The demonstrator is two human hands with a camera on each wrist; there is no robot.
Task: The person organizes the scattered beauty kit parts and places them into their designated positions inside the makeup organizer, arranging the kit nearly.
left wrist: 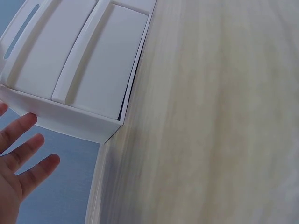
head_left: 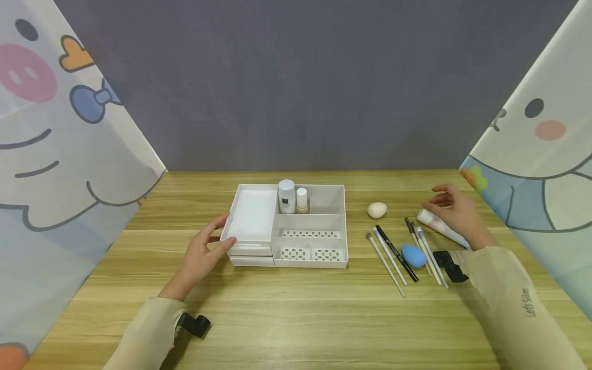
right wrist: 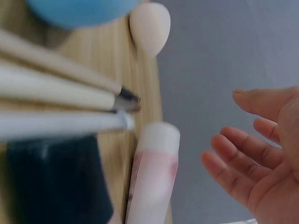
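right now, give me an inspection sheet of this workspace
surface: wooden table, light grain.
job's things: white organizer with two bottles in a back compartment; tube lying under the right hand.
clutter: brushes, blue sponge, beige sponge lying right of the organizer.
hands: left hand rests on the organizer's left front corner; right hand hovers open above the tube, not gripping.
cables: nothing seen.
surroundings: grey back wall, cartoon curtains on both sides.
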